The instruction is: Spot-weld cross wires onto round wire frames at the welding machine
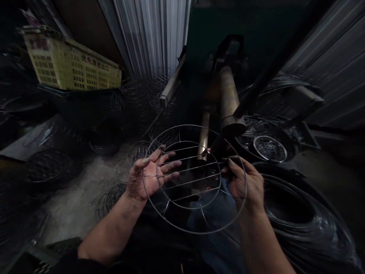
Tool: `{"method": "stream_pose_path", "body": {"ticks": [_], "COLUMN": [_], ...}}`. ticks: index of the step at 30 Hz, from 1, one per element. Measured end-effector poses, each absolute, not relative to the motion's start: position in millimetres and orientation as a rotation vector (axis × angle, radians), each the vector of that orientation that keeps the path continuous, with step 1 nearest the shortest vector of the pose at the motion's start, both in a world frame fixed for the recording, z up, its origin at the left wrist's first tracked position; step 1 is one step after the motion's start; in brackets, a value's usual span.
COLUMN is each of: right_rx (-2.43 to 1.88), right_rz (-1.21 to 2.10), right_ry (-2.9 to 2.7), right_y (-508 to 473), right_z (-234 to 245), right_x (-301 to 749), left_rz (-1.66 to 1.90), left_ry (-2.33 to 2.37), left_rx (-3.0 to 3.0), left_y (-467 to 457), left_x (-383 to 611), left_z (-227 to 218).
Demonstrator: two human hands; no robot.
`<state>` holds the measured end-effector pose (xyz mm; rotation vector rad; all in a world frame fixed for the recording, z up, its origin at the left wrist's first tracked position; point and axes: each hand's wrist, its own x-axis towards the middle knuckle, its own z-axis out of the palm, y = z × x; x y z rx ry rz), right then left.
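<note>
Left hand (150, 182) palm up, fingers (171, 166) spread, right hand (251, 185) pinching

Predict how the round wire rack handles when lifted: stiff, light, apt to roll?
The wire rack likely feels light: thin wire, mostly open space. It should be fairly stiff, since crossbars brace the inner ring. Stood on edge, it may roll, given its circular outer ring.

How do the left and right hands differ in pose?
The left hand is open, fingers extended; the right hand is curled, thumb near forefinger. The left hand's palm faces the camera; the right hand's is mostly hidden. Both are bare, at opposite sides of the wire frame.
</note>
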<state>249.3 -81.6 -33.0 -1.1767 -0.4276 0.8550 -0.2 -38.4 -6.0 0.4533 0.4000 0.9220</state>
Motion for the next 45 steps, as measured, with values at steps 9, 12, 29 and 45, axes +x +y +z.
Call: {"method": "stream_pose_path", "body": {"ticks": [9, 12, 29, 45], "right_rx": [-1.185, -1.145, -1.189, -1.201], "right_rz": [0.982, 0.995, 0.531, 0.521], "right_ry": [-0.423, -0.455, -0.508, -0.594], "right_y": [-84.3, -91.7, -52.7, -18.3], "right_z": [-37.8, -44.7, -43.4, -50.7], "right_x": [246.6, 248.3, 219.5, 235.2], "left_rz": [1.057, 1.093, 1.339, 1.287], "left_ry": [0.432, 0.433, 0.432, 0.536], "left_rx": [0.413, 0.406, 0.421, 0.330], "left_y": [-43.9, -45.7, -60.9, -88.8], "left_x": [-2.4, -2.5, 21.0, 25.5], "left_z": [-7.6, -8.3, -7.4, -6.7]}}
